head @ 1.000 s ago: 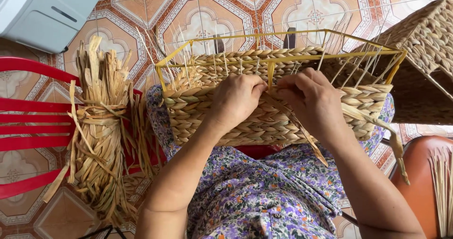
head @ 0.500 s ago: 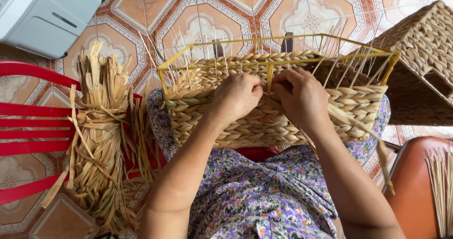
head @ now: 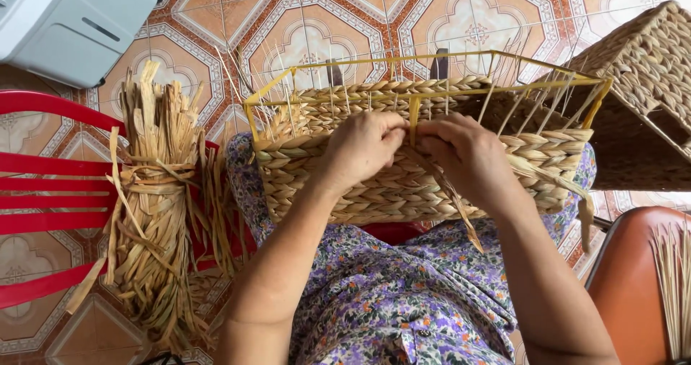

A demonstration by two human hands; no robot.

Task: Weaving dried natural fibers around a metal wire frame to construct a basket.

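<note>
**Two hands meet at the yellow upright on the basket's near wall**

Both hands work the top edge of a half-woven basket that rests on the person's lap, its long axis running left to right across the view. The left hand and right hand are almost touching, one on each side of a yellow frame post that stands upright between them.

Left fingers: curled and closed against the top woven row, just left of the post. Whether they pinch a strand or only press the weave, I cannot tell.

Right fingers: curled closed just right of the post, apparently on a loose fibre strand. The strand trails from under these fingers down and away to the right, over the woven wall, ending free below the basket's lower edge.

The right hand is nearer to the strand; the left is level with it across the post. Thin bare stakes rise beyond the fingers from the unfinished rim.

Surroundings: a tied bundle of dried fibre lies well to the left of the left hand on a red chair; a finished woven basket sits to the right.
</note>
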